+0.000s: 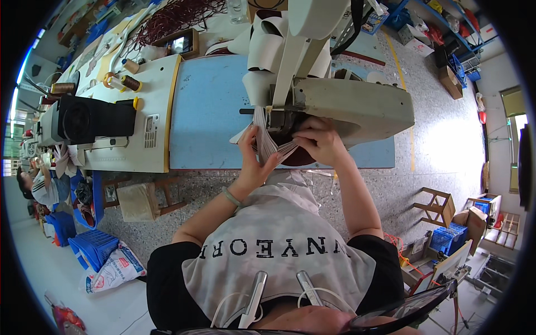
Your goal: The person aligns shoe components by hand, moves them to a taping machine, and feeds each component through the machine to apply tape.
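My left hand (254, 159) is wrapped around a fanned bundle of thin white strips (264, 137), with the thumb on its near side. The bundle curves down from the front of a beige machine (357, 103) and bends to the right. At its right end, my right hand (321, 140) pinches the strip edges close under the machine's dark working part. What lies beneath those right fingertips is partly hidden. A dark red rounded piece (300, 158) shows below the strips. Broad white bands (265, 53) hang in loops behind the machine head.
The machine stands on a blue tabletop (206, 117). To the left, another table carries a black machine housing (84, 120) and thread spools (131, 84). Dark red cords (173, 22) lie at the back. A wooden stool (435, 206) stands on the floor at right; blue crates (97, 248) sit lower left.
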Available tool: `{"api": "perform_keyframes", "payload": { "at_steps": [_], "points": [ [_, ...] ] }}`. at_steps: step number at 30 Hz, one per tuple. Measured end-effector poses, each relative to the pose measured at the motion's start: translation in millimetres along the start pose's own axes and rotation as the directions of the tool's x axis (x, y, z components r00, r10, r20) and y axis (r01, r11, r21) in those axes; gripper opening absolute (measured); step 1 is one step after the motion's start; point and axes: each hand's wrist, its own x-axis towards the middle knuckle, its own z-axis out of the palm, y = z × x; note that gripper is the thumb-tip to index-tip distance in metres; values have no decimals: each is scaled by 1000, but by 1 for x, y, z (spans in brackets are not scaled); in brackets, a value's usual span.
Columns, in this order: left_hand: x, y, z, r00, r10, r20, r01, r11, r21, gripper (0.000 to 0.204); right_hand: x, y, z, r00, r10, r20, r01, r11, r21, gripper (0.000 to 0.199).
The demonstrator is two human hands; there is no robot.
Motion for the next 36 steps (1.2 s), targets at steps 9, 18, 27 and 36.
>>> {"api": "perform_keyframes", "payload": {
  "at_steps": [9,18,27,36],
  "points": [
    [-16,-19,11,998,46,-44,-48,998,-33,84,9,-16,11,997,45,-64,-50,995,-86,6],
    [37,33,-47,935,355,7,-355,934,49,76,19,-38,-36,996,33,86,-66,904,423,6],
    [115,54,-88,773,373,514,-473,878,75,23,19,-33,-31,968,114,223,-214,839,501,5],
    [123,72,-99,846,10,533,56,993,-108,10,11,-7,-9,842,442,309,-509,462,727,18]
  ]
}}
